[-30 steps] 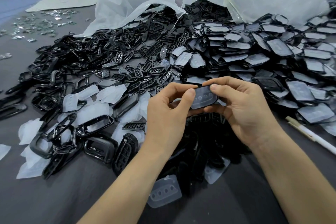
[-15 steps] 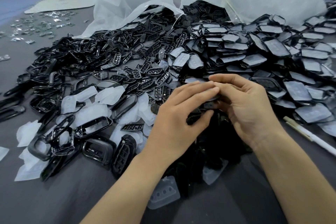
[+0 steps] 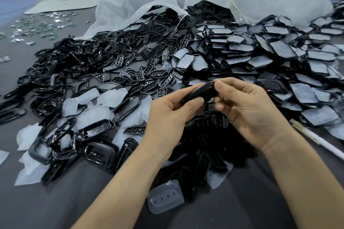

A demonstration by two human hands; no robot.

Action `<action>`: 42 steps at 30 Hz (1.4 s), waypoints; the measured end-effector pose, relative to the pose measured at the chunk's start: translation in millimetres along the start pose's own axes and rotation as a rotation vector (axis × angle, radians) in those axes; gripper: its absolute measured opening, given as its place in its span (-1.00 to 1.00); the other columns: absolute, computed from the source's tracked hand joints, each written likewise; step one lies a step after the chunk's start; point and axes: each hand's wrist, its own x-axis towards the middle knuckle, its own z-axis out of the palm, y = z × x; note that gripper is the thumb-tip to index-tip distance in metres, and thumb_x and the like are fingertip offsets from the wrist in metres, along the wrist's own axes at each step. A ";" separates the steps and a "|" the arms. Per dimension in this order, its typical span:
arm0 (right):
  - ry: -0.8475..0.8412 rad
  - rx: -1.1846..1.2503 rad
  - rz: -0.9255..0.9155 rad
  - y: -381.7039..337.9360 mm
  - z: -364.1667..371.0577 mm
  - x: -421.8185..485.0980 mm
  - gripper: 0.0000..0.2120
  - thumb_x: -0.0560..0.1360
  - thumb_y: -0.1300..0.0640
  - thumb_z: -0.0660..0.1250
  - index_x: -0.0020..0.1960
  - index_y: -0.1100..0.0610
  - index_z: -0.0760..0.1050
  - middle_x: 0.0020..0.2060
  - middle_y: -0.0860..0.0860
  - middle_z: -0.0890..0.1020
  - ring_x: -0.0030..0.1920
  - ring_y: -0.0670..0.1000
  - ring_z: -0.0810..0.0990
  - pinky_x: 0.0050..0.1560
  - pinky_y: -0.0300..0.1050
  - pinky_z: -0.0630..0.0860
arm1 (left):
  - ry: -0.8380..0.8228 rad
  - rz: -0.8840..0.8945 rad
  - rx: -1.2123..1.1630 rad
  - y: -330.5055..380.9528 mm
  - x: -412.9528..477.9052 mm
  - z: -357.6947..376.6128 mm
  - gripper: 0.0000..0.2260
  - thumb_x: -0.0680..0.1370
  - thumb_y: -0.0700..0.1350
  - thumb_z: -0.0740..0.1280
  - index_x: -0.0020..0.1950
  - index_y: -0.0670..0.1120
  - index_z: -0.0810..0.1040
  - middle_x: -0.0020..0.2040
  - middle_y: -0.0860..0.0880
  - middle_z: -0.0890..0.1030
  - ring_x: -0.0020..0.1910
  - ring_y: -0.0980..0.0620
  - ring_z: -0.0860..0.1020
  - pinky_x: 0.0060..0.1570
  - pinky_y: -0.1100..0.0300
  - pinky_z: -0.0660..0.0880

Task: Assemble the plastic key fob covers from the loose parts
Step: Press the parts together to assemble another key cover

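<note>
Right now both hands hold one glossy black oval plastic key fob cover up above the dark grey desk, in front of the person and over a low heap of finished black pieces. The left hand pinches its lower-left end, the fingers clamped on the underside edge with the thumb behind; the right hand pinches the upper-right end, its fingers closed over the top rim. The cover is seen almost edge-on, and its long axis runs from lower left up to upper right, spanning the gap between the two hands, so neither hand is clearly the nearer one; each owns an end. Whether an insert is already seated inside cannot be told from this angle.

The step looks like pressing or checking a seam along that long edge, so the next squeeze probably needs force across the thin direction, not along the length.

Loose stock surrounds the hands: open black frames and white translucent film pieces to the left, small black button grilles beyond, film-covered black shells stacked to the right, a clear button pad lying near, and a white pen at the right edge.
</note>
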 end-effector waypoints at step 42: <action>0.097 0.158 0.107 2.8 -8.0 7.2 -0.90 0.21 0.18 0.43 -0.28 0.16 0.65 -0.32 0.03 0.67 -0.36 -0.10 0.61 -0.36 -0.29 0.54 | 0.048 -0.233 -0.259 5.8 0.1 -2.2 -0.83 0.29 -0.15 0.40 -0.18 -0.06 0.73 -0.15 -0.07 0.72 -0.25 0.04 0.69 -0.17 0.26 0.59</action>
